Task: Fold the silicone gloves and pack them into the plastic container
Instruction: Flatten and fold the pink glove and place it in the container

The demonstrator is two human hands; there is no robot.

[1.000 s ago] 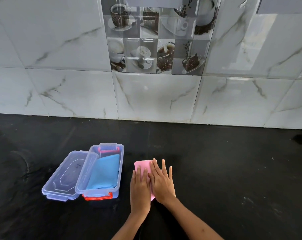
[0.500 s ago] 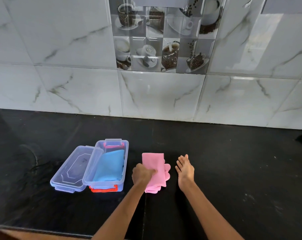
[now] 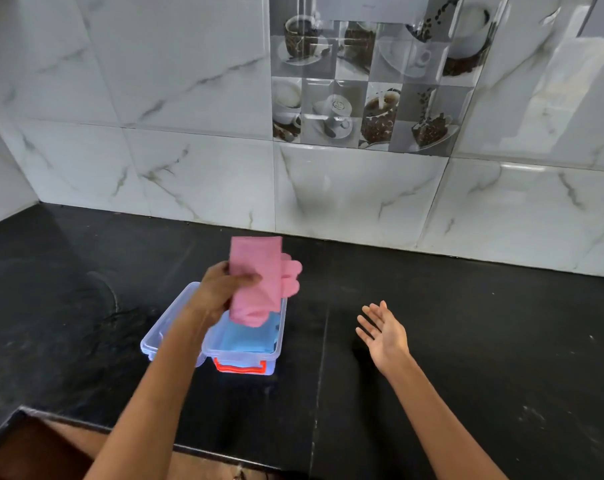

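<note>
My left hand [image 3: 221, 289] grips a folded pink silicone glove [image 3: 259, 278] and holds it in the air above the open clear plastic container [image 3: 281, 336]. A folded blue glove [image 3: 248, 339] lies inside the container, partly hidden by the pink one. The container has a red latch [image 3: 240, 367] on its near end. Its clear lid [image 3: 162, 336] lies beside it on the left, mostly hidden by my left forearm. My right hand [image 3: 383, 332] hovers to the right of the container, palm up, fingers spread, holding nothing.
The container rests on a black stone counter [image 3: 467, 341] backed by a white marble-tile wall [image 3: 345, 199]. The counter's front edge [image 3: 203, 453] runs along the bottom, with a brown surface below at the lower left.
My left hand has lifted the pink glove off the counter and carried it left, over the container. My right hand has left the counter and turned palm up.
</note>
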